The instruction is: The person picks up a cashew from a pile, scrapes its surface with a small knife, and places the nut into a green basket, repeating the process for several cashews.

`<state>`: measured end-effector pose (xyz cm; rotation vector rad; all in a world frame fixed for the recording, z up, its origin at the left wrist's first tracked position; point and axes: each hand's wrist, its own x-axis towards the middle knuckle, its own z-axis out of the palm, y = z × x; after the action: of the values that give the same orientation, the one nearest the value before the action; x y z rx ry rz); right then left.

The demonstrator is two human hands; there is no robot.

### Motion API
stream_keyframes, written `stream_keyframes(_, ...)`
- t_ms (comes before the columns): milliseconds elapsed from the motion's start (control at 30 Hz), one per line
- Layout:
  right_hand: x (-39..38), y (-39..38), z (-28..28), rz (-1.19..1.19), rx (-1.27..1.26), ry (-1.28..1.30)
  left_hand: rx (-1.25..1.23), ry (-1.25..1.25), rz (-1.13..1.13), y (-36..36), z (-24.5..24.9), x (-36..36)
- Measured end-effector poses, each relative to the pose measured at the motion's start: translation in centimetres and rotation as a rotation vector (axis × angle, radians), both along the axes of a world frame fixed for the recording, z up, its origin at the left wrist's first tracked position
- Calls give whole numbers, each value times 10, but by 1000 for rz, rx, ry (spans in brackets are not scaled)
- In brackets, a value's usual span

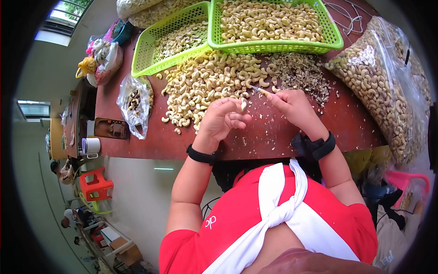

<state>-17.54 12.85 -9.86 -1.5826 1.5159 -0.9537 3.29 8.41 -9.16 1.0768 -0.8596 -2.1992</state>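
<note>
My left hand pinches a single pale cashew between thumb and forefinger, just above the table's near half. The other fingers of that hand are curled loosely. My right hand is closed around a small peeling knife, its thin blade pointing left, a little apart from the held cashew. Beyond both hands spreads a heap of cashews on the red table. To its right lies a pile of brownish skin flakes, with crumbs scattered nearer me.
Two green baskets of cashews stand at the back: a left basket and a right basket. A large clear bag of cashews leans at the right. On the left are a small plastic bag, a phone and a mug.
</note>
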Motion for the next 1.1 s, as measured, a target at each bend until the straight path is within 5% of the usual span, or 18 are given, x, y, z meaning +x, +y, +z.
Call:
stream_keyframes(400,17,7,2,93,35,-183,-66,280,318,6,-13,-11)
stream_keyframes(1100,21,4,-2,61,-18,-209,-260,258,453,23,-8,-26)
